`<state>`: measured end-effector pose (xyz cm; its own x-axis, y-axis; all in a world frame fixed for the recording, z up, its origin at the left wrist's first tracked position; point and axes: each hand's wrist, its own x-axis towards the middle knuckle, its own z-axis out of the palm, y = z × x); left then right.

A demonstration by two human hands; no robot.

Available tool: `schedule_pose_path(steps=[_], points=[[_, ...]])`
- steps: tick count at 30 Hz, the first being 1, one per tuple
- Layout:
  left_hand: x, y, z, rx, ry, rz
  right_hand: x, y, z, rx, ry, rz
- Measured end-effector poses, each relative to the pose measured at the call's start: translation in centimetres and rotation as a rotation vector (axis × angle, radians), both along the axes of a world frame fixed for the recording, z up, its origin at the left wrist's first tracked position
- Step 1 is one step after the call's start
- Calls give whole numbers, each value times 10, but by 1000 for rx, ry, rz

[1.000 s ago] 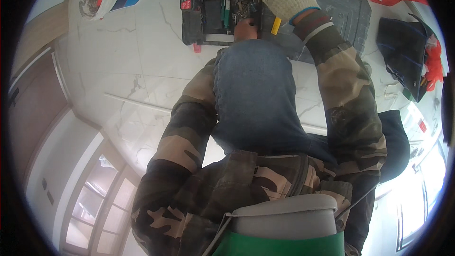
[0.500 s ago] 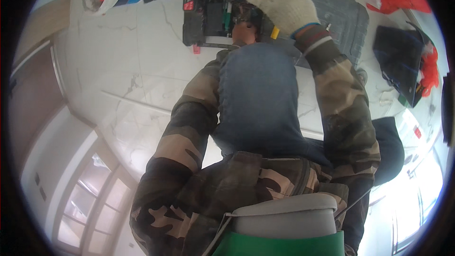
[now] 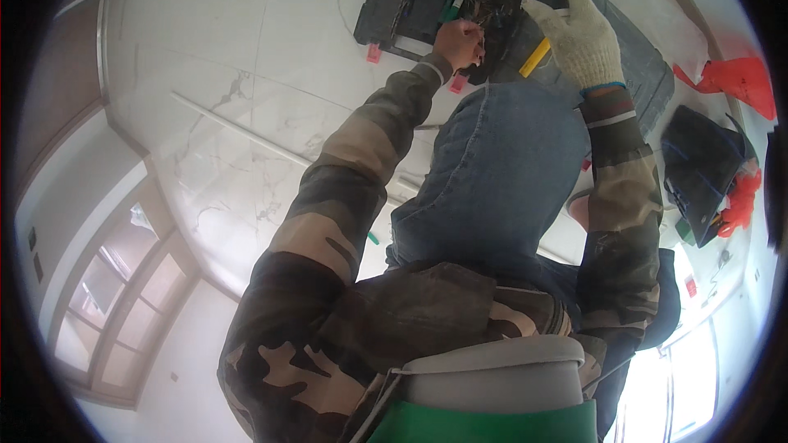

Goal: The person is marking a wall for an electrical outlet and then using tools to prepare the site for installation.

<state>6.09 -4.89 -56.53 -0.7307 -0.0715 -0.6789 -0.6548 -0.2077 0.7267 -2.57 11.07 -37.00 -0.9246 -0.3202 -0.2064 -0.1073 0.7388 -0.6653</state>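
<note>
A dark open toolbox (image 3: 377, 12) with small tools, loose hardware and green-handled pieces lies on the floor at the top. My bare left hand (image 3: 460, 45) is inside its front part, fingers curled over the contents; what they hold is too small to make out. My right hand (image 3: 584, 41), in a cream knitted glove, grips the edge of the toolbox's dark lid (image 3: 632, 66), thumb apart from the fingers. A yellow strip (image 3: 535, 57) lies just left of that glove. My bent, jeans-covered knee (image 3: 492, 176) is directly below the toolbox.
White marble-look tiles (image 3: 205, 41) carry a long white rod (image 3: 230, 133) at left. A red bag (image 3: 735, 82), a clear plastic sheet (image 3: 657, 8) and a dark bag (image 3: 698, 172) with red material lie at right. A glazed wooden door (image 3: 115, 295) stands at lower left.
The view has swung, putting the toolbox farther right and the white bucket out of sight. The long dark piece above the tray has moved aside, and more of my left hand shows.
</note>
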Motion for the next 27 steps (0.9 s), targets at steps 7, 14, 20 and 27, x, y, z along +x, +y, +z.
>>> schedule_pose_path(steps=[7, 14, 20, 27], points=[[-9, 3, -21, -344, 161, -198, 6, 7, -5, 58, 31, 29], [-8, 8, -42, -855, 304, -288, 6, 5, -3, 60, 40, 19], [-8, 9, -23, -873, 233, -302, 7, 7, -5, 89, 52, 34], [39, -22, 35, -396, 690, -256, 22, 10, -4, 101, -38, 102]])
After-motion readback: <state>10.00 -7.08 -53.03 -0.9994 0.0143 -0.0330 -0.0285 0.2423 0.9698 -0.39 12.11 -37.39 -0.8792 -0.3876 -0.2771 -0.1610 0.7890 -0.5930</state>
